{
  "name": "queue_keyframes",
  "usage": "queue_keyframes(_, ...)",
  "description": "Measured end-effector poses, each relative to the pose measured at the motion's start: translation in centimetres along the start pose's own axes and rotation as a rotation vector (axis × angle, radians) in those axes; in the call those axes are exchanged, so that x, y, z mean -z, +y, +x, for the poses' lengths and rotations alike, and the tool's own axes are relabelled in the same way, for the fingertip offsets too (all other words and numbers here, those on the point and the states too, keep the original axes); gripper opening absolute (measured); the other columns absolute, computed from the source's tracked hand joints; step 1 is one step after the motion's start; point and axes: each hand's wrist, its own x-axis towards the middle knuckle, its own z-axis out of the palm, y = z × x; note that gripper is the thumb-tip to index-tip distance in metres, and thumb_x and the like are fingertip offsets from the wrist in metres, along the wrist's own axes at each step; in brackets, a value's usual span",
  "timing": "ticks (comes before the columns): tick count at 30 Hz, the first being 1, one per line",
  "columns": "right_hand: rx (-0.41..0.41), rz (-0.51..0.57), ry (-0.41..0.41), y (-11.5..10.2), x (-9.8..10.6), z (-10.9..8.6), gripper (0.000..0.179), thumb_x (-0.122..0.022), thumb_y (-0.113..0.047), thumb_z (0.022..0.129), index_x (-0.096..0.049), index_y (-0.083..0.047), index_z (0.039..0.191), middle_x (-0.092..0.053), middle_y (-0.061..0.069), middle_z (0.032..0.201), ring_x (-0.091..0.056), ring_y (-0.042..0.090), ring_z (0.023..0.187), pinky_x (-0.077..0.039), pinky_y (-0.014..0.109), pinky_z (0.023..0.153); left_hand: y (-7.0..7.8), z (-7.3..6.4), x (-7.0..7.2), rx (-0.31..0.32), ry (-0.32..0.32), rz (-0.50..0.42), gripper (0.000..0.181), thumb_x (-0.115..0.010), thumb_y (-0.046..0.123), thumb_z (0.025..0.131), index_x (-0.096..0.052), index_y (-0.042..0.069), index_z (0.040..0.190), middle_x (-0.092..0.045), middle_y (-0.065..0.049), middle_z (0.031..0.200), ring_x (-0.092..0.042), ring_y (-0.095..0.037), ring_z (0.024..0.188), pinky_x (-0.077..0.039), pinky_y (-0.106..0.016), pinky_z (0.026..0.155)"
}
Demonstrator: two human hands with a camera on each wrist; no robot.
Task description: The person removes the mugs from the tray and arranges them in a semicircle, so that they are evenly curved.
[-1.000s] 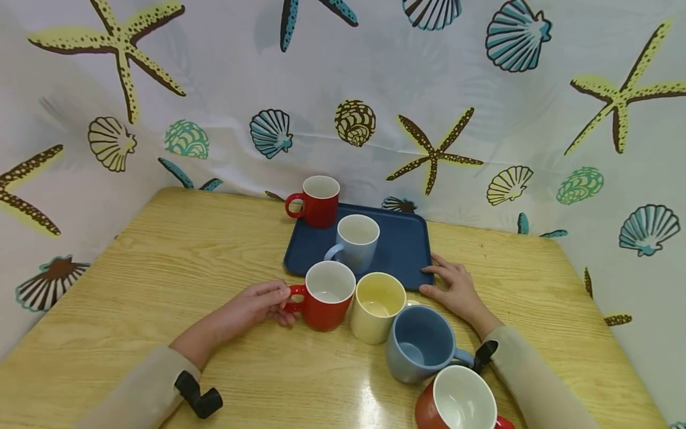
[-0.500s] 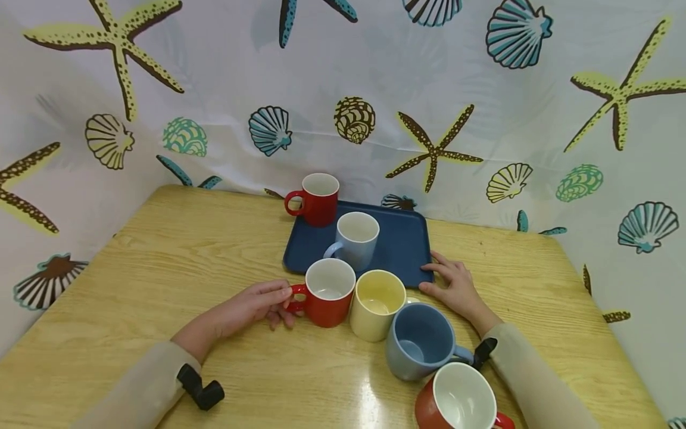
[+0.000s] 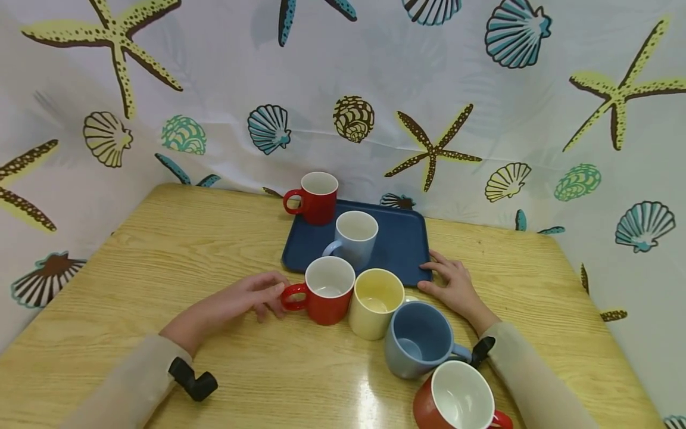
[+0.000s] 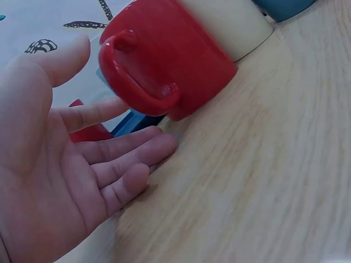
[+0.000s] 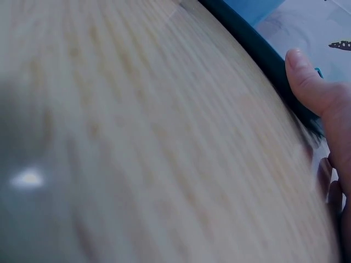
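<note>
In the head view a red mug [image 3: 328, 301] with a white inside stands in front of the blue tray [image 3: 399, 262], its handle turned left. My left hand [image 3: 261, 293] is beside that handle, fingers spread. The left wrist view has the handle [image 4: 129, 82] between thumb and fingers, gripped by neither. At the tray's right front corner my right hand [image 3: 452, 286] rests with fingertips on the rim; the right wrist view catches its thumb [image 5: 304, 79] lying along the tray edge. On the tray are a second red mug [image 3: 320, 205] and a light blue mug [image 3: 356, 238].
A cream mug [image 3: 375, 307] stands right of the front red mug. Then come a blue-grey mug [image 3: 415, 342] and another red mug [image 3: 455, 396], in a row curving toward me. Behind the wooden table [image 3: 214, 232] hangs a cloth [image 3: 321, 65] printed with shells and starfish.
My left hand has let go of the red mug's handle and drawn slightly left, its fingers opening. The right hand stays at the tray corner, and the mugs stand where they were.
</note>
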Motion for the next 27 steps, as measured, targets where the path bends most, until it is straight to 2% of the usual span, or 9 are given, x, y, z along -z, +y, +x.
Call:
queue_keyframes(7,-0.007,-0.007,-0.005,0.1,0.0,0.0,0.044,-0.072,-0.033,0.081,-0.062,-0.013,0.12,-0.034,0.008,0.147,-0.036,0.029,0.116,-0.021,0.053,0.096,0.7,1.1,1.0,-0.048,0.056,0.038,0.039,-0.044,0.042,0.097,-0.054,0.007,0.113,-0.061,-0.013,0.106,-0.057,-0.031,0.096,-0.047,-0.039,0.078)
queue_keyframes(10,-0.008,-0.011,-0.009,0.2,0.1,0.0,0.045,-0.071,-0.033,0.081,-0.062,-0.013,0.12,-0.033,0.008,0.147,-0.036,0.03,0.116,-0.02,0.053,0.097,1.2,2.1,1.1,-0.052,0.081,0.062,0.041,-0.045,0.043,0.096,-0.055,0.008,0.114,-0.059,-0.011,0.112,-0.057,-0.029,0.098,-0.048,-0.039,0.08)
queue_keyframes(16,-0.005,-0.003,-0.003,0.1,0.1,0.2,0.044,-0.071,-0.034,0.081,-0.062,-0.013,0.12,-0.034,0.008,0.147,-0.036,0.03,0.116,-0.02,0.052,0.096,1.9,4.5,1.4,-0.055,0.129,0.033,0.046,-0.048,0.045,0.095,-0.054,0.007,0.119,-0.058,-0.012,0.115,-0.06,-0.028,0.097,-0.05,-0.039,0.084)
queue_keyframes(18,-0.004,0.0,0.002,0.1,0.0,0.2,0.044,-0.071,-0.034,0.081,-0.063,-0.013,0.119,-0.034,0.008,0.147,-0.036,0.029,0.115,-0.021,0.052,0.096,2.0,5.3,1.5,-0.04,0.109,0.012,0.047,-0.048,0.046,0.094,-0.053,0.009,0.122,-0.057,-0.012,0.117,-0.061,-0.028,0.097,-0.051,-0.039,0.083)
queue_keyframes(23,0.003,-0.001,0.008,0.2,-0.1,0.2,0.044,-0.071,-0.034,0.082,-0.063,-0.012,0.119,-0.035,0.009,0.146,-0.036,0.029,0.115,-0.021,0.052,0.096,2.6,7.1,1.9,0.04,0.002,-0.065,0.049,-0.046,0.049,0.094,-0.048,0.016,0.129,-0.054,-0.013,0.123,-0.062,-0.03,0.098,-0.052,-0.041,0.081)
queue_keyframes(27,0.002,-0.002,0.009,0.3,-0.2,0.0,0.044,-0.072,-0.032,0.081,-0.063,-0.012,0.119,-0.035,0.01,0.146,-0.037,0.029,0.115,-0.021,0.052,0.096,3.2,8.2,2.0,0.104,-0.032,-0.088,0.052,-0.045,0.051,0.093,-0.046,0.018,0.132,-0.052,-0.016,0.125,-0.063,-0.032,0.095,-0.052,-0.041,0.078)
